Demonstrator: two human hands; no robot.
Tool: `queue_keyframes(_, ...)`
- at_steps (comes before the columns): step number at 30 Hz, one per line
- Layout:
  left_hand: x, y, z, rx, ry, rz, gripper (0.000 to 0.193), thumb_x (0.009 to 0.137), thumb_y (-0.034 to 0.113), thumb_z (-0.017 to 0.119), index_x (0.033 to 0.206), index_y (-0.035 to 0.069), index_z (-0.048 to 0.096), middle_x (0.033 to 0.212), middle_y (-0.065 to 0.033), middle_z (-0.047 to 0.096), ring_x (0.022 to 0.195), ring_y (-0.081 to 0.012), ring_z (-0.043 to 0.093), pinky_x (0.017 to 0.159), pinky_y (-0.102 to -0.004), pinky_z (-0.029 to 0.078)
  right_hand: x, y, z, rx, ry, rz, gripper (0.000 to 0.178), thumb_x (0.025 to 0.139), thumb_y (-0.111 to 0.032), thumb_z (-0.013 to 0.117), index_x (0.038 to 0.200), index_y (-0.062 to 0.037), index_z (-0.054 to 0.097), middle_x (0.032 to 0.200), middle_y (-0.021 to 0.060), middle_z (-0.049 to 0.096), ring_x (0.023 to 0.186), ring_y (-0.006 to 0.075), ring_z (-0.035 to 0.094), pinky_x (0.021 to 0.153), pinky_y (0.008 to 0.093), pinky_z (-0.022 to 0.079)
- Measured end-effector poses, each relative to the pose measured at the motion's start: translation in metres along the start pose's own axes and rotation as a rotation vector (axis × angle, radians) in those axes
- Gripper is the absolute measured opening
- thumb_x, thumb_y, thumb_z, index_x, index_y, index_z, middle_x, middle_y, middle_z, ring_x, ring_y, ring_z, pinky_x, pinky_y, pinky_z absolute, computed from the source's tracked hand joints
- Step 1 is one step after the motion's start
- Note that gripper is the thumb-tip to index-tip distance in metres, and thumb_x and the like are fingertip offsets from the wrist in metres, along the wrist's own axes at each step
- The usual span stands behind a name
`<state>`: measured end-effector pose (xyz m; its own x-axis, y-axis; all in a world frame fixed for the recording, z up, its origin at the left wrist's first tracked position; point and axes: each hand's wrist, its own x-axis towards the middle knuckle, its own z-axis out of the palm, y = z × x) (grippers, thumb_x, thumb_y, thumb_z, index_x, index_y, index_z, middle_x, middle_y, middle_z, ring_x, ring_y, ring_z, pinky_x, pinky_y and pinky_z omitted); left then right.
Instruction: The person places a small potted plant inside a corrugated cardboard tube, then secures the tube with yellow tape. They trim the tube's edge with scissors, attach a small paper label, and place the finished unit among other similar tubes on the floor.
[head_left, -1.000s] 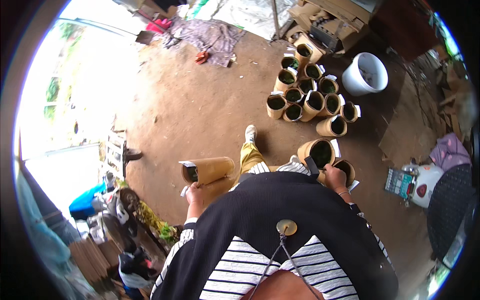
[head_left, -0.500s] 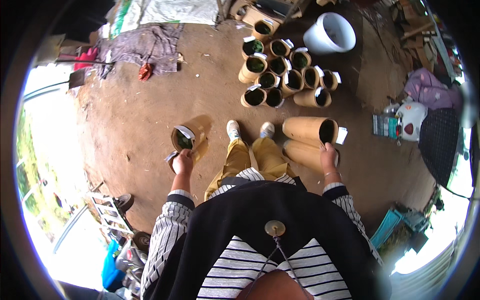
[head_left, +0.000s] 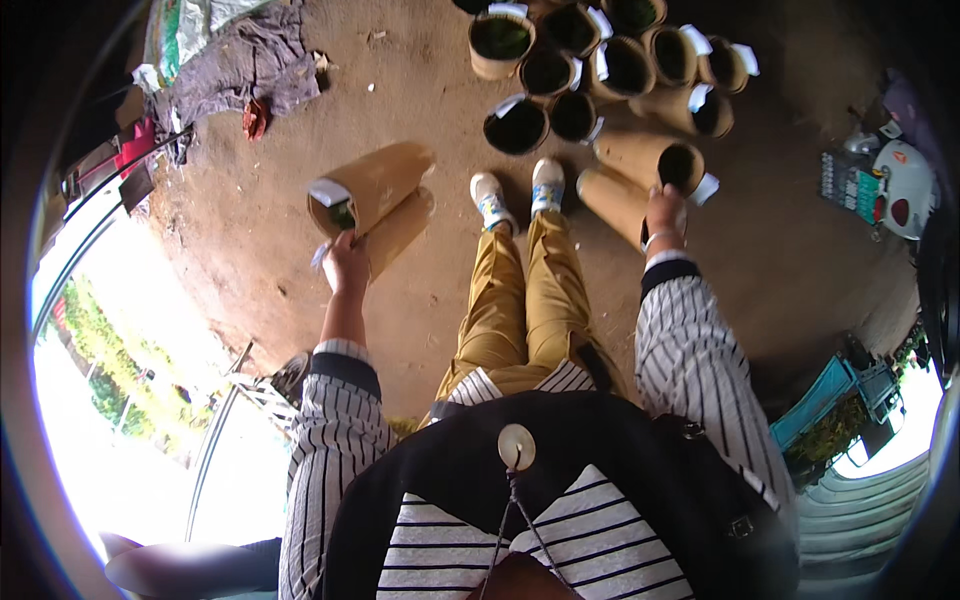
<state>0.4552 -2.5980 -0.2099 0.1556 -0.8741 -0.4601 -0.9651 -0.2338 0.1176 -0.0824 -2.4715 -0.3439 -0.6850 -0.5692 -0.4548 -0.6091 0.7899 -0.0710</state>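
Note:
My left hand is closed on the rims of two tan tubes, an upper one and a lower one, whose bodies slant away up to the right. Green leafy matter shows inside the upper tube, which has a white paper tag at its mouth. On the other side, my right hand grips a similar pair by the rims: an upper tube with a dark mouth and white tag, and a lower tube partly behind the hand. My fingertips are partly hidden inside the mouths.
Several tagged tan tubes stand grouped ahead of my shoes; one tube leans over or lies among them. A dark cloth and a red object are far left. A white-and-teal machine stands right, a blue crate lower right.
The view has shifted: the grouped tubes and my shoes sit higher in the picture, and the white bucket has left it. Both hands keep their tubes and appear farther up.

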Motion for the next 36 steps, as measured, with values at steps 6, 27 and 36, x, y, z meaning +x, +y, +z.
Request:
queue_keyframes(6, 0.044, 0.027, 0.032, -0.112, -0.067, -0.024, 0.020, 0.082, 0.028, 0.067, 0.091, 0.010, 0.069, 0.080, -0.0144, 0.067, 0.076, -0.0316, 0.065, 0.068, -0.0399, 0.050, 0.083, -0.021, 0.052, -0.166, -0.119, -0.159, 0.034, 0.091, -0.035, 0.054, 0.101, -0.0040, 0.063, 0.106, 0.0217, 0.065, 0.101, 0.0397, 0.061, 0.084, 0.0451, 0.050)
queue_keyframes(27, 0.247, 0.181, 0.068, -0.017, 0.101, 0.131, 0.031, 0.084, 0.030, 0.061, 0.103, 0.008, 0.070, 0.088, -0.0220, 0.068, 0.082, -0.0335, 0.067, 0.075, -0.0413, 0.052, -0.150, -0.025, -0.021, 0.900, -0.869, 0.169, 0.038, 0.089, -0.011, 0.060, 0.125, -0.0009, 0.050, 0.088, 0.0073, 0.066, 0.073, 0.0112, 0.062, 0.067, 0.0263, 0.052)
queue_keyframes(36, 0.311, 0.264, 0.121, -0.470, -0.185, 0.143, 0.034, 0.087, 0.018, 0.059, 0.118, 0.002, 0.059, 0.079, -0.0079, 0.067, 0.062, -0.0126, 0.064, 0.052, -0.0246, 0.048, -0.226, -0.049, -0.017, 0.482, -0.560, -0.219, 0.017, 0.087, -0.013, 0.060, 0.105, -0.0132, 0.062, 0.096, 0.0099, 0.067, 0.085, 0.0312, 0.066, 0.072, 0.0392, 0.054)
